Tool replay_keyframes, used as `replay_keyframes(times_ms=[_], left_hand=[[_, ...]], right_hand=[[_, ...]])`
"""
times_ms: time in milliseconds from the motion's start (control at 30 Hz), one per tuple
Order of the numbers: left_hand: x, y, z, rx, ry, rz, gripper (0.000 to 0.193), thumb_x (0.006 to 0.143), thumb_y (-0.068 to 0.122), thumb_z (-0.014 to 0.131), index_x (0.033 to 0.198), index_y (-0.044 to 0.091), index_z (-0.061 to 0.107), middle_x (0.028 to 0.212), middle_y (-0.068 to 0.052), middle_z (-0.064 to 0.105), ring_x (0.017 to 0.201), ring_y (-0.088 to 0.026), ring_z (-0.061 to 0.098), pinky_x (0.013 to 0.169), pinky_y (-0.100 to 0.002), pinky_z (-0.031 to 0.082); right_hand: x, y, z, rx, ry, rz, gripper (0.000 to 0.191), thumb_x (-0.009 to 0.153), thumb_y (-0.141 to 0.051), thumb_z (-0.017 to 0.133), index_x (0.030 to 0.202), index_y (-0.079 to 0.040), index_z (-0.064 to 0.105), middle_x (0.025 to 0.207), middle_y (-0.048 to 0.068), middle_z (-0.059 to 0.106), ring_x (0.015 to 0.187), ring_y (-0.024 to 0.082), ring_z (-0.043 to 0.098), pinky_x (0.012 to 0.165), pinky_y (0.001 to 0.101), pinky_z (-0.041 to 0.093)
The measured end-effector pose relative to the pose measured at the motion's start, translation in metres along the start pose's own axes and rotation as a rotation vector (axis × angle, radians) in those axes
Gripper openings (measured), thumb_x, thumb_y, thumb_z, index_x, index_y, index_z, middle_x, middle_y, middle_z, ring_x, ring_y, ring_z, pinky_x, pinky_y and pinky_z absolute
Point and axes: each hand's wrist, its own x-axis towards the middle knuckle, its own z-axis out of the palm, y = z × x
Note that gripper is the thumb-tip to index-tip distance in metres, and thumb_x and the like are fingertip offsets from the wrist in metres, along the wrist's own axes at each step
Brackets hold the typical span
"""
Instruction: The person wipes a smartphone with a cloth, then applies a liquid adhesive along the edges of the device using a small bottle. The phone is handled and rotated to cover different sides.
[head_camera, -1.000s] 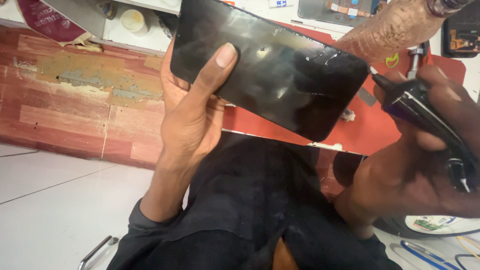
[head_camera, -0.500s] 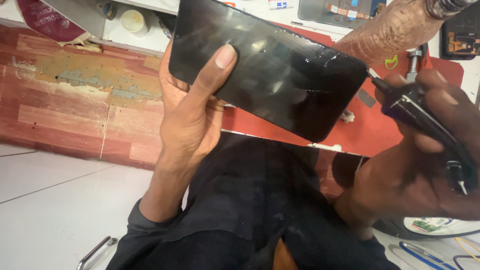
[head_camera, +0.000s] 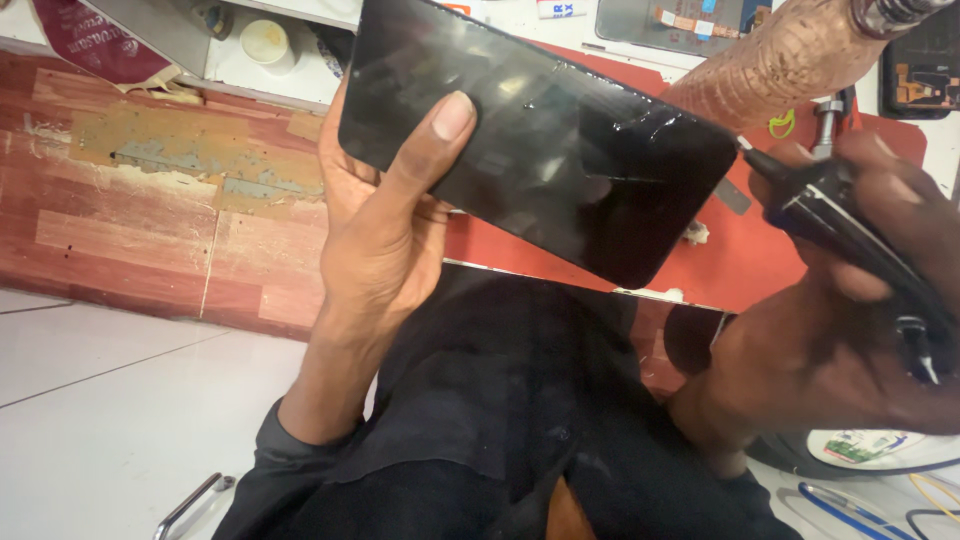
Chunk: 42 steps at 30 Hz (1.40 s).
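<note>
Far left: white tiled floor (head_camera: 90, 400), then a worn red wood-grain panel (head_camera: 150, 220) with a scuffed pale patch. Above it a shelf edge with a small round cream lid (head_camera: 262, 40).

Left hand (head_camera: 375, 235): raised, palm up, fingers wrapped behind a dark phone (head_camera: 540, 150); thumb laid flat across the glass near its left end. Grip closed on the phone. The phone is held in the air, tilted, its long side running down to the right, over the red surface (head_camera: 740, 260). Glass shows cracks and glare toward the right end. Against half a second ago: same hold, thumb in the same spot, phone barely shifted, if at all.

Below centre: black clothing of the person fills the lower frame.

Right of the phone: a textured brown cylinder (head_camera: 790, 60) slants in from the upper right.

Right hand (head_camera: 850, 330): closed around a black pen-like tool (head_camera: 850, 230), its fine tip pointing at the phone's right edge, just beside it; contact cannot be told. Position matches the earlier frames closely.

Lower right corner: white round object (head_camera: 870, 450), blue cable (head_camera: 850, 505).
</note>
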Motion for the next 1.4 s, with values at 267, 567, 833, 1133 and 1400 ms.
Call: replay_keyframes(times_ms=[267,567,833,1133,1400], left_hand=[[0.001,-0.001,0.000,0.009,0.007,0.007,0.034,0.107,-0.008,0.073,0.136,-0.005,0.056,0.116,-0.016,0.070,0.106,-0.022,0.073,0.100,-0.038,0.062],[0.000,0.000,0.001,0.032,0.024,0.016,0.035,0.106,-0.008,0.072,0.136,-0.005,0.057,0.117,-0.015,0.070,0.106,-0.021,0.073,0.101,-0.038,0.062],[0.000,-0.002,0.000,-0.014,0.040,-0.019,0.028,0.106,-0.005,0.073,0.130,-0.006,0.058,0.114,-0.015,0.070,0.102,-0.020,0.073,0.095,-0.037,0.063],[0.002,-0.007,0.004,-0.069,0.117,-0.095,0.026,0.106,0.001,0.073,0.127,-0.003,0.059,0.112,-0.011,0.069,0.096,-0.018,0.073,0.082,-0.032,0.063],[-0.014,-0.025,0.018,-0.184,0.112,-0.094,0.036,0.105,-0.003,0.069,0.137,-0.005,0.053,0.122,-0.018,0.068,0.107,-0.029,0.073,0.086,-0.044,0.065]], right_hand=[[0.000,0.008,0.001,0.051,-0.011,-0.032,0.035,0.125,-0.025,0.056,0.137,0.008,0.059,0.125,0.028,0.067,0.111,0.035,0.076,0.095,0.0379,0.068],[0.001,0.004,-0.005,0.057,-0.035,0.040,0.032,0.125,-0.022,0.054,0.132,0.009,0.057,0.125,0.029,0.064,0.107,0.037,0.071,0.096,0.0427,0.068],[-0.001,0.005,0.002,0.082,0.065,0.090,0.045,0.125,-0.029,0.056,0.130,0.015,0.054,0.124,0.032,0.065,0.102,0.042,0.075,0.086,0.0445,0.068],[-0.013,-0.015,0.033,0.523,0.124,0.332,0.047,0.122,-0.038,0.057,0.142,0.001,0.042,0.129,0.023,0.061,0.113,0.032,0.070,0.097,0.0397,0.068],[-0.020,-0.011,0.042,0.651,0.123,0.310,0.040,0.120,-0.031,0.063,0.136,0.003,0.047,0.121,0.025,0.065,0.115,0.031,0.070,0.103,0.0413,0.065]])
